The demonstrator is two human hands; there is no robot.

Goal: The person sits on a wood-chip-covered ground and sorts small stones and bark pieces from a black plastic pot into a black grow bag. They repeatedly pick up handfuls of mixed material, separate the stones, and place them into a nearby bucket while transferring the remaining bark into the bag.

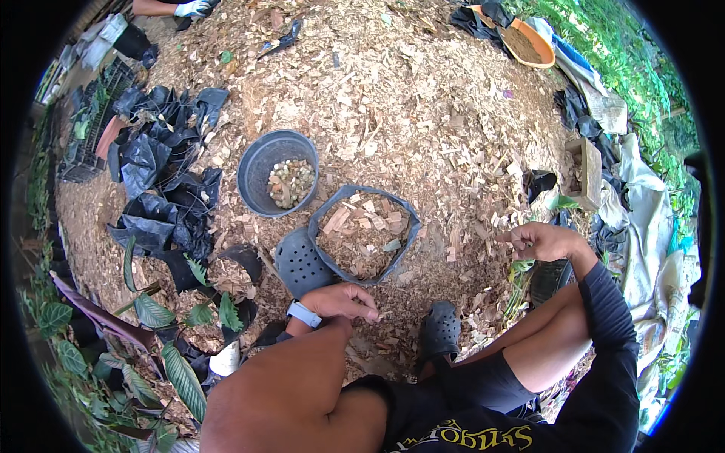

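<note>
My left hand [342, 302], with a pale watch band at the wrist, rests by my bent knee with its fingers curled; whether anything small sits between thumb and fingers cannot be seen. On the right, my right hand [538, 240] hovers over the wood-chip ground [453, 130], index finger stretched out and nothing visible in it. Between my feet and just ahead stands a black plastic grow bag [313, 229], its mouth wide and filled with chips and brown matter. A round dark plastic pot [255, 175] beside it holds small pale rounded pieces. Neither hand touches these containers.
Crumpled black plastic bags [144, 161] lie left, near a black crate [90, 130] and leafy potted plants [153, 311]. A wooden block [589, 172] and white sacks [640, 170] line the right. Far off are an orange basin [544, 48] and another person's gloved hand [192, 8].
</note>
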